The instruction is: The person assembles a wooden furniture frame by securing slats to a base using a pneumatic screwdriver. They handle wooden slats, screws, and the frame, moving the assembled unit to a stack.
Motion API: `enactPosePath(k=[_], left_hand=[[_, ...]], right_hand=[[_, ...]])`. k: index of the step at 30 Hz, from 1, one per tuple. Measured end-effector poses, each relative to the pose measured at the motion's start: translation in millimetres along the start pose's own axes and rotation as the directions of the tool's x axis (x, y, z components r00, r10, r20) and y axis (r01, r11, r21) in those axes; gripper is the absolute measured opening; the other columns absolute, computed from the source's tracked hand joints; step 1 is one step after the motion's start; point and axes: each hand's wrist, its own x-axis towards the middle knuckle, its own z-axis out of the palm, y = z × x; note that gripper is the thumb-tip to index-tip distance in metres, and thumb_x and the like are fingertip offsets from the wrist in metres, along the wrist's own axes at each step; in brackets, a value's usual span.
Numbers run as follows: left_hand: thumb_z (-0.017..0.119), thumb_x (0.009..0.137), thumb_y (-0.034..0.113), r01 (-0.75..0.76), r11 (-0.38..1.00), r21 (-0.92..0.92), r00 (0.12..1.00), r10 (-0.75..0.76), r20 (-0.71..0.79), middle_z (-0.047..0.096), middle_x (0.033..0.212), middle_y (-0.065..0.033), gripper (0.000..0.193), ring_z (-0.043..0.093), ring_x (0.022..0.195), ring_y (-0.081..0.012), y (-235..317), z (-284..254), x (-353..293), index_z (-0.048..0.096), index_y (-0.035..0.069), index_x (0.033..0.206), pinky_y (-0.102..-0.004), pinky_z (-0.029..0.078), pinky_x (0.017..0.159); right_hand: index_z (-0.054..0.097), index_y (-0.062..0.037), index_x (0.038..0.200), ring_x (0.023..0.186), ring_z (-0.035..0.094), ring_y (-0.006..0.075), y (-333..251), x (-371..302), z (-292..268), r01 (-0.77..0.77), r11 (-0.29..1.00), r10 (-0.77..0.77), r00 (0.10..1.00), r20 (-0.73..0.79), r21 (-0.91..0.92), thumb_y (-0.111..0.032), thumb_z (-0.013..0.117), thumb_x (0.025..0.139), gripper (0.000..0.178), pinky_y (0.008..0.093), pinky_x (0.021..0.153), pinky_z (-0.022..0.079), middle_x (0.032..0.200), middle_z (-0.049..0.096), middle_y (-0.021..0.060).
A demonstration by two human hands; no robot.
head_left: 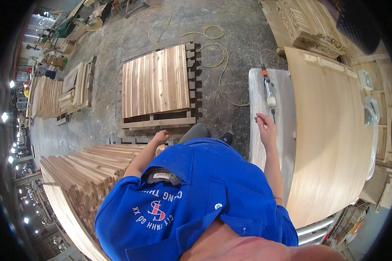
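My left hand [162, 137] is closed in a loose fist at my left side, with nothing visible in it. It hovers near the end of a stack of wooden strips [91, 163]. My right hand [266, 127] is out to the right, its fingers partly bent and apart, holding nothing. Just beyond its fingertips lies a slim hand tool [268, 87] with an orange collar, a dark body, a pale front part and a thin dark tip. The tool rests on a flat panel wrapped in clear film [257, 98], and my right hand appears apart from it.
Ahead, a striped wooden panel [154, 82] lies on a pallet [159, 123]. A yellow hose [224, 65] loops over the floor beside it. At the right stands a large pale wooden sheet [326, 130]; more boards [311, 26] are piled behind. Other stacked wood [48, 98] stands far left.
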Motion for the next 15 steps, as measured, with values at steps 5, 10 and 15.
enactPosePath(k=[5,10,15], left_hand=[[0.058,0.076,0.030,0.011,0.999,-0.047,0.989,-0.004,0.148,0.064,0.100,-0.0130,0.034,0.060,0.096,-0.0303,12,-43,63,0.062,0.009,0.102,-0.0373,0.047,0.083],[0.054,0.078,0.030,-0.012,0.991,-0.137,1.000,0.012,0.003,0.062,0.101,-0.0175,0.034,0.059,0.097,-0.0298,-11,-147,176,0.062,0.006,0.100,-0.0368,0.046,0.084],[0.053,0.079,0.027,-0.028,0.892,-0.452,0.976,-0.074,-0.206,0.063,0.097,-0.0179,0.036,0.061,0.086,-0.0267,-46,-255,279,0.059,0.004,0.106,-0.0366,0.047,0.078]], right_hand=[[0.061,-0.0008,0.102,0.078,0.060,0.0118,-15,123,54,-0.040,0.999,0.043,0.992,0.117,-0.030,-0.012,0.056,0.085,0.020,0.0252,0.072,0.047,0.087,0.066,0.0066],[0.059,-0.0016,0.105,0.078,0.060,0.0156,-27,241,160,0.020,0.990,0.040,0.913,0.405,-0.142,-0.016,0.058,0.083,0.026,0.0280,0.071,0.047,0.089,0.065,0.0089],[0.057,-0.0031,0.109,0.082,0.062,0.0233,-54,358,257,0.087,0.949,0.182,0.636,0.750,-0.304,-0.019,0.060,0.080,0.033,0.0326,0.075,0.048,0.092,0.064,0.0140]])
